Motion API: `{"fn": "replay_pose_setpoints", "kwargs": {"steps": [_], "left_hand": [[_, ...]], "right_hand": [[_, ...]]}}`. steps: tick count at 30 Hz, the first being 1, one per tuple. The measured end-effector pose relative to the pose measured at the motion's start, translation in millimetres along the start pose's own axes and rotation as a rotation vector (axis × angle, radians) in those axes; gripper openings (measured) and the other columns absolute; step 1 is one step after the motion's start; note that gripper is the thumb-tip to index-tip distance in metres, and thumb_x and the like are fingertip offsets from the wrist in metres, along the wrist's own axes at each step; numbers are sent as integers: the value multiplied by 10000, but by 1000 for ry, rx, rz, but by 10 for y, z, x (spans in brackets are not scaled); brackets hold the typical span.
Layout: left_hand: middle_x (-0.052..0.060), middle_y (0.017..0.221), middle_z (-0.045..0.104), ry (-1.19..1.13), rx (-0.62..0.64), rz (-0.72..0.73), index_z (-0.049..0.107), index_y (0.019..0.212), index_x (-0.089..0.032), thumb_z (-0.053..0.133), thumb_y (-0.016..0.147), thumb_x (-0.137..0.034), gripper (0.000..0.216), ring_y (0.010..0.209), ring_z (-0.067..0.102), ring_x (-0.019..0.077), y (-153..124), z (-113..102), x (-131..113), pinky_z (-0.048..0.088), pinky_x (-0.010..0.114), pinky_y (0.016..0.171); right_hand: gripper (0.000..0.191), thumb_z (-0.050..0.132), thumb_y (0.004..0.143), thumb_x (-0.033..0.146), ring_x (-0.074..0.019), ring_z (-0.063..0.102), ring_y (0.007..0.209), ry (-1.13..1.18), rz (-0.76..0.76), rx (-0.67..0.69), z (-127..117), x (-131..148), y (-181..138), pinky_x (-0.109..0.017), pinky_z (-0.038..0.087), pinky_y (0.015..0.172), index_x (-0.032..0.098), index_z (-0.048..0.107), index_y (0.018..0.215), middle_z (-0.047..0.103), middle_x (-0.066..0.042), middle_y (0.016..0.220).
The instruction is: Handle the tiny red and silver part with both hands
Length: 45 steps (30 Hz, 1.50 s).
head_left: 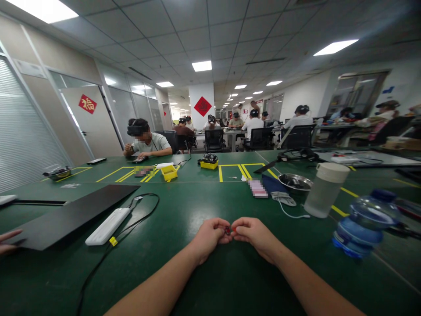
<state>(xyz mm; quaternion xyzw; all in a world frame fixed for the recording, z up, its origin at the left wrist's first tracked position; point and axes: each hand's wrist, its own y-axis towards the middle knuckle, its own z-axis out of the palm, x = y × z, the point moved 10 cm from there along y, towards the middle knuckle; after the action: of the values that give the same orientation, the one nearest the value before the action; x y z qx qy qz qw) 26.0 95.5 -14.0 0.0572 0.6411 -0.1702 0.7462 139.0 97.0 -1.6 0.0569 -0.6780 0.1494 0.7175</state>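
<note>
My left hand [209,236] and my right hand [254,234] meet over the green table [197,202], fingertips pressed together. Between them they pinch a tiny red object [228,229], too small to name. Both hands are closed around it, and both forearms rest low toward the near table edge.
A white power bank [108,226] with a black cable lies to the left beside a black flat panel [70,215]. On the right are a frosted bottle [325,189], a blue water bottle [365,224] and a metal bowl [295,181]. Another person's fingers [8,242] show far left. People sit at tables behind.
</note>
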Motion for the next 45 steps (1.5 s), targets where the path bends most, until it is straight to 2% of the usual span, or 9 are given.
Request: {"fn": "replay_pose_setpoints", "kwargs": {"steps": [10, 17, 20, 31, 37, 45], "left_hand": [[96, 897, 657, -9, 30, 10, 608, 962, -116, 521, 686, -46, 297, 763, 643, 144, -25, 40, -30, 508, 292, 755], [51, 813, 623, 67, -19, 63, 612, 951, -127, 613, 687, -128, 264, 702, 628, 135, -32, -4, -81, 502, 264, 681], [39, 797, 610, 79, -43, 48, 608, 948, -132, 615, 686, -138, 262, 684, 628, 133, -37, -15, -79, 502, 264, 666], [52, 802, 622, 44, 2, 15, 593, 956, -127, 602, 704, -156, 253, 663, 616, 124, -25, 1, -49, 485, 250, 636], [49, 805, 619, 65, 9, 32, 593, 976, -124, 594, 703, -132, 273, 666, 610, 118, -23, 5, -50, 481, 251, 653], [61, 813, 629, 29, 17, 23, 560, 1004, -113, 553, 718, -110, 286, 683, 615, 124, -6, 25, -18, 485, 258, 665]], "right_hand": [[145, 609, 665, 145, -169, 674, 760, -1, 18, -13, 12, 8, -6, -325, 528, 782, 131, 651, 803, 692, -58, 791], [148, 631, 678, 175, -176, 673, 783, -20, 8, -11, 9, 10, -9, -319, 526, 773, 125, 653, 816, 695, -65, 817], [154, 646, 679, 192, -175, 671, 775, -32, 6, -12, 15, 18, -19, -319, 526, 764, 126, 652, 818, 693, -60, 809], [165, 691, 660, 218, -144, 643, 693, -63, -46, 1, 10, 46, -23, -274, 516, 680, 135, 647, 796, 673, -29, 736], [149, 668, 684, 228, -165, 659, 759, -12, 0, -15, 9, 24, -21, -311, 527, 749, 132, 646, 795, 677, -46, 781], [150, 674, 679, 214, -155, 662, 748, -21, 2, -6, 21, 28, -27, -299, 529, 746, 130, 640, 799, 681, -45, 782]]}}
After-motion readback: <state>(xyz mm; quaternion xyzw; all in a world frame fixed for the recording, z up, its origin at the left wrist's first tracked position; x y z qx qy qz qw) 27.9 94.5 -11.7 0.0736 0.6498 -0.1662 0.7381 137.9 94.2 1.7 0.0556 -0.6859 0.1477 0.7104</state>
